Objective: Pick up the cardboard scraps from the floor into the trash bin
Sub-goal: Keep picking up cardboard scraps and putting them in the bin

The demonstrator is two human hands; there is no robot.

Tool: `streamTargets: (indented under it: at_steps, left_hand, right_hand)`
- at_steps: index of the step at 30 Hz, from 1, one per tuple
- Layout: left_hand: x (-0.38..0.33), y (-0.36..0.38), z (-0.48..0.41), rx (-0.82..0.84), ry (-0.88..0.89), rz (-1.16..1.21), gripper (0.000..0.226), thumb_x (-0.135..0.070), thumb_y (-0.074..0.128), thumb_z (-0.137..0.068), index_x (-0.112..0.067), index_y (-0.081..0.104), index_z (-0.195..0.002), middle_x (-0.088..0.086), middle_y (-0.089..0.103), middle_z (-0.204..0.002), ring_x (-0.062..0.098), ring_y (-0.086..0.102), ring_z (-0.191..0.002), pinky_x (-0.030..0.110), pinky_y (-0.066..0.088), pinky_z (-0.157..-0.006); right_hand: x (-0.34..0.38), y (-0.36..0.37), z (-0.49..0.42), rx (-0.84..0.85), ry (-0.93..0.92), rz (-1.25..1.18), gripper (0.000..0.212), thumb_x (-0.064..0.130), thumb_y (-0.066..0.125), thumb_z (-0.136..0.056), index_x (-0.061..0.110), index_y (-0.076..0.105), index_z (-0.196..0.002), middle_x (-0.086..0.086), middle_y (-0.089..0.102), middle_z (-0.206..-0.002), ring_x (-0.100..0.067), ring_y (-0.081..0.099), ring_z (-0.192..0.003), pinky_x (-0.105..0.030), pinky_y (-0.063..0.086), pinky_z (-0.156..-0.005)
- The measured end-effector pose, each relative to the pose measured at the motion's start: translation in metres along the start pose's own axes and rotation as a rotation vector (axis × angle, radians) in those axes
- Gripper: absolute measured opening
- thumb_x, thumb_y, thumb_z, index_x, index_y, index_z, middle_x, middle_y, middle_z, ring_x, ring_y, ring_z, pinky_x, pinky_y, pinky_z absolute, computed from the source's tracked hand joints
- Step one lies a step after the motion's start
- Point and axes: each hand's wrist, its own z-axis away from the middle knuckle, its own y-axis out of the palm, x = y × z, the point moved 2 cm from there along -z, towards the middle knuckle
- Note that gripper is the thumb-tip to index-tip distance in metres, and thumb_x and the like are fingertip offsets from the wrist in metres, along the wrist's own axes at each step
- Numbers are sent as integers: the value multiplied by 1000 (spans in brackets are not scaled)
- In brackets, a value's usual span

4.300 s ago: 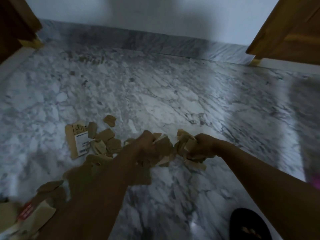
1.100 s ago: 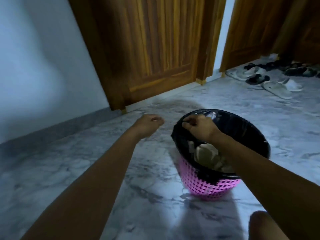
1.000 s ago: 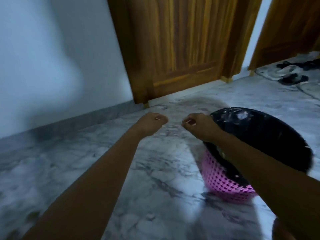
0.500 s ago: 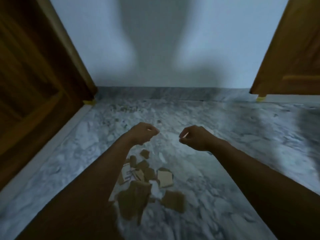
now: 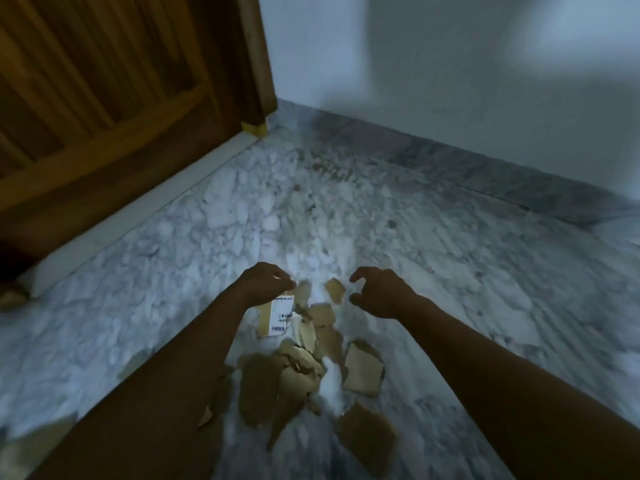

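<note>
Since half a second ago both hands have dropped from chest height onto the pile, and the right one has uncurled. Nearest, at lower centre, torn brown cardboard scraps (image 5: 363, 372) lie overlapping on the grey-white marble floor (image 5: 450, 271). I count about a dozen, though blur and overlap forbid an exact figure, plus one long scrap with a white barcode label (image 5: 278, 317). Above it the left hand (image 5: 265, 284) hangs loosely curled and empty, fingertips at the label's top edge. The right hand (image 5: 379, 292) is spread like a claw, holding nothing. Flat pieces on slick marble may slide instead of lifting, and an overfull double scoop would likely shed bits, since no trash bin is in view. Strays at the lower left could be missed. Beyond stand one brown wooden door (image 5: 104, 98) and one white wall (image 5: 450, 64).
</note>
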Motion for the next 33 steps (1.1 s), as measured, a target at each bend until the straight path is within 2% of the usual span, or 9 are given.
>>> streamTargets:
  at_steps: [5,10,15,18,22,25,28,31,33]
  left_hand:
    - [55,31,-50,-124,-204,-10,63,-41,76,-81,-14,55,-134,11,47,-145,28,47,-131,35,41,-105]
    - [90,74,-85,-231,-360,-99,87,-57,74,-75,-14,38,-142,20,35,-144,39,39,-131,47,37,-109]
    - [99,95,-99,-374,-347,-153,85,-48,79,-73,-13,32,-134,15,40,-132,37,43,-119,47,44,-92]
    - [96,93,-97,-372,-371,22,80,-34,82,-75,-10,29,-130,19,51,-125,37,58,-110,40,50,-83]
    - [87,84,-90,-356,-273,26,63,-25,75,-84,-8,29,-125,20,59,-122,37,63,-107,40,53,-85]
    - [93,66,-77,-448,-211,132,48,-16,69,-89,-12,27,-113,19,63,-117,35,65,-95,37,55,-71]
    - [111,44,-59,-520,-165,215,45,-15,67,-90,-14,25,-107,16,62,-113,23,59,-78,17,43,-50]
    - [127,30,-47,-450,-145,297,48,-20,69,-90,-14,24,-106,14,62,-111,18,60,-76,19,46,-53]
    - [131,22,-40,-432,-133,333,50,-23,70,-89,-15,23,-106,10,61,-108,19,62,-77,23,49,-57]
  right_hand:
    - [-12,45,-73,20,-9,28,58,43,64,-88,27,45,-140,-10,55,-133,-29,55,-121,-37,47,-96]
    - [-13,100,-122,-56,3,170,34,39,50,-96,27,49,-128,-12,42,-128,-35,45,-114,-43,43,-87]
    - [-11,121,-134,-369,-106,137,23,3,52,-93,13,62,-112,-14,56,-109,-35,56,-98,-38,48,-77]
    - [-13,114,-139,-292,-30,-53,27,6,49,-94,13,54,-119,-13,62,-107,-33,62,-99,-33,47,-80]
    - [-24,100,-145,-171,171,-172,46,34,82,-72,10,66,-108,-9,72,-104,-26,69,-102,-31,57,-84]
    - [-16,85,-154,-85,202,-289,48,43,91,-60,7,74,-86,-3,74,-82,-15,70,-79,-22,51,-69]
    - [17,83,-159,-1,163,-331,40,37,90,-64,3,71,-77,0,61,-60,-10,57,-55,-23,43,-58]
    - [48,105,-162,64,161,-170,52,42,91,-58,7,67,-88,-1,65,-76,-13,64,-67,-21,47,-57]
    - [59,125,-162,-28,145,-60,47,32,88,-63,11,63,-97,-6,66,-95,-23,68,-89,-27,55,-72]
